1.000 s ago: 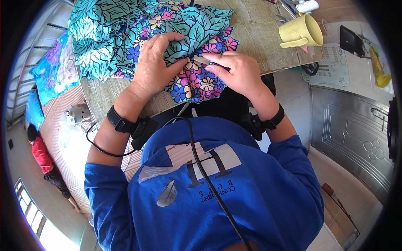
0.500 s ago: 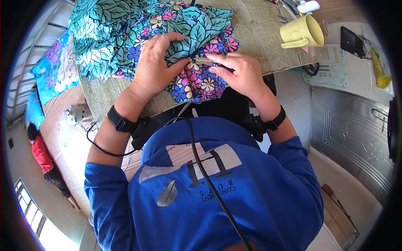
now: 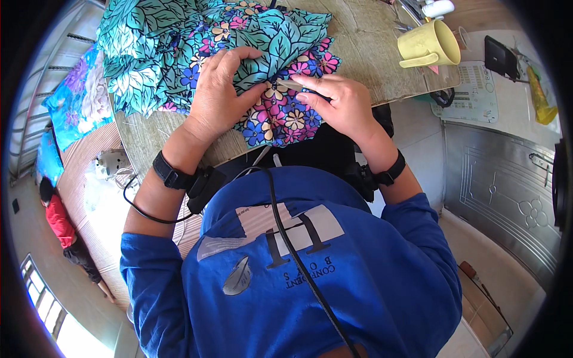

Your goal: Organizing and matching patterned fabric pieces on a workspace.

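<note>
A floral fabric [image 3: 277, 122], printed with pink, blue and cream flowers and teal leaves, lies bunched over the table's near edge. My left hand [image 3: 218, 95] grips it from the left, fingers curled over the teal part and thumb pressed on the flowers. Between the thumb and fingers of my right hand [image 3: 346, 104] is a small pointed metal tool, perhaps snips or tweezers [image 3: 289, 85]. Its tip meets the cloth beside my left thumb. Most of the tool is hidden in my grip, so its exact kind does not show.
A yellow mug-shaped holder [image 3: 427, 45] lies on its side on the wooden table [image 3: 370, 59], tools beside it. Right of it are a dark box [image 3: 501, 58] and a machine panel [image 3: 471, 92]. A person in red [image 3: 59, 221] is far left. A cable crosses my shirt.
The tool's tip and my right fingers have shifted very slightly at the same spot on the cloth. My left hand keeps its place.
</note>
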Demonstrator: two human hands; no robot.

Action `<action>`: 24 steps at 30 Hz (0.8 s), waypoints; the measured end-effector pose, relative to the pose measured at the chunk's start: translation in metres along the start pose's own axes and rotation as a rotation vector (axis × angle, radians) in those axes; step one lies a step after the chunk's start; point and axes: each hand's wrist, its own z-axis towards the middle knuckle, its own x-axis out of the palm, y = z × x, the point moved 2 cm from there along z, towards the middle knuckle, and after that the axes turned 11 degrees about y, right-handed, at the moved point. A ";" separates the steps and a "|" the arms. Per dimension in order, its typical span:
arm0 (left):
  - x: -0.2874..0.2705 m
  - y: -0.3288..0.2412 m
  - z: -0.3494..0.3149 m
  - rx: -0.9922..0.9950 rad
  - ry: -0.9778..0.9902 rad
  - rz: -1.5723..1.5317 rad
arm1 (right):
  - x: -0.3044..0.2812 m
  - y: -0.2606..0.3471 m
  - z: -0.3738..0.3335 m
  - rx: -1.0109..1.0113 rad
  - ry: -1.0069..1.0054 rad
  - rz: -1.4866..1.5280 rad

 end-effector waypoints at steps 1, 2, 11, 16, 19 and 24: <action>0.000 0.000 0.000 0.002 -0.002 -0.003 | 0.001 -0.001 -0.001 -0.010 -0.020 0.013; 0.000 0.000 0.000 0.002 -0.002 -0.002 | 0.001 -0.001 -0.001 -0.010 -0.020 0.013; 0.000 0.000 0.000 0.003 -0.003 0.016 | 0.000 -0.001 -0.001 -0.034 -0.007 0.025; 0.000 0.000 0.000 0.006 0.001 0.006 | -0.002 0.003 0.001 0.051 0.068 -0.048; -0.001 0.000 -0.001 0.006 -0.004 0.002 | -0.002 0.003 0.001 0.020 0.040 -0.041; -0.003 0.000 0.000 0.006 0.007 -0.018 | 0.000 0.003 -0.002 -0.016 -0.183 0.223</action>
